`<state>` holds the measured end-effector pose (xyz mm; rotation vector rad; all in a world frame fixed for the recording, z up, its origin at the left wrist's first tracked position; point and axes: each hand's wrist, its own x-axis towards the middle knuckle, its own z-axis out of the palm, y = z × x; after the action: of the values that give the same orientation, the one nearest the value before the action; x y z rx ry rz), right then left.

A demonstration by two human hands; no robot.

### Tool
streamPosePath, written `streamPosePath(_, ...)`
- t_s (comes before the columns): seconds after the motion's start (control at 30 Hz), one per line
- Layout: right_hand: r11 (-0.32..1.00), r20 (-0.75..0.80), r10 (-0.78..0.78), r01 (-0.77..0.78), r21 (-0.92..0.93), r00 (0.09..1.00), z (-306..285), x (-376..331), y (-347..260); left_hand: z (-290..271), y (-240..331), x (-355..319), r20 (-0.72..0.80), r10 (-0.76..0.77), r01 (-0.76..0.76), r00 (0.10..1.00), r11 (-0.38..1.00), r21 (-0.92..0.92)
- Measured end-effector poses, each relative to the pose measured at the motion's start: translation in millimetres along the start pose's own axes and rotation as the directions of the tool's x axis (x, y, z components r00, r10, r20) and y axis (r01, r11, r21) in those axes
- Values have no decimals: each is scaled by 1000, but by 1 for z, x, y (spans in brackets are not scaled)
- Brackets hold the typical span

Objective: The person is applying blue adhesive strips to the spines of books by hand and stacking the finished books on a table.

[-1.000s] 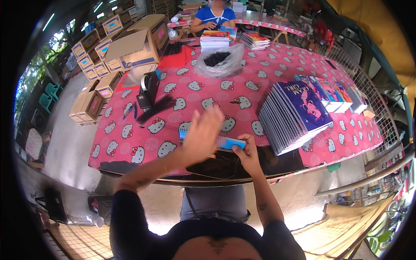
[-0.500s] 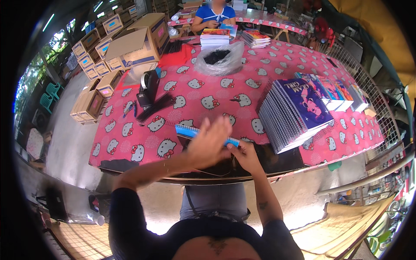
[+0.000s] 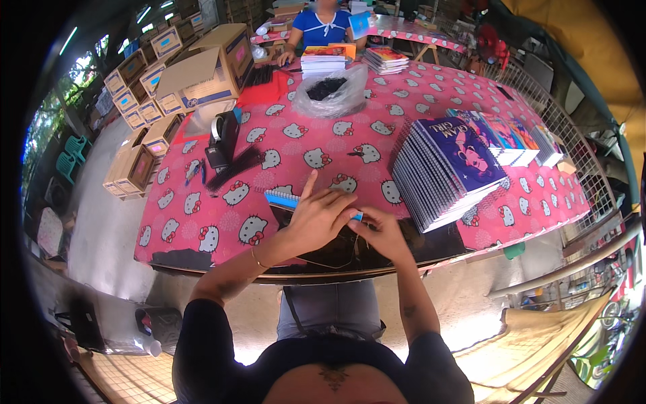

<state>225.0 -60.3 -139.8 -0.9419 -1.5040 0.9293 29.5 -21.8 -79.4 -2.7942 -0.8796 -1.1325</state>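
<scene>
A spiral notebook with a blue strip along its bound edge lies at the near edge of the table, mostly covered by my hands. My left hand rests across its middle, fingers stretched out and the index finger pointing away from me. At the notebook's right end, my right hand pinches the corner by the binding between thumb and fingers. The fingertips of both hands come close together there. Beneath is a dark, shiny board. To the right stands a tall stack of purple-covered spiral notebooks.
A bundle of thin black coils lies left, beside a black device and small blue-handled tools. Farther off are a clear plastic bag with black contents, book stacks, cardboard boxes and a person in blue.
My left hand, blurred and raised earlier, has settled lower over the notebook. My right hand stays at the right end. The person across has lifted a blue sheet or cover to the right.
</scene>
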Motion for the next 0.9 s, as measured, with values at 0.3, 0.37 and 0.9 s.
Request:
streamPosePath(0.3, 993, 176, 72, -54, -103, 982, -36, 23, -34, 8, -6, -9, -46, 15, -21, 999, 991, -132)
streamPosePath(0.37, 963, 131, 13, 23, -269, 991, -25, 21, -35, 8, -3, -12, -57, 26, -32, 998, 995, -96)
streamPosePath(0.9, 785, -684, -451, -109, -610, 574, -219, -22, -98, 1, 36, 181, -607, 349, -519, 714, 846, -123)
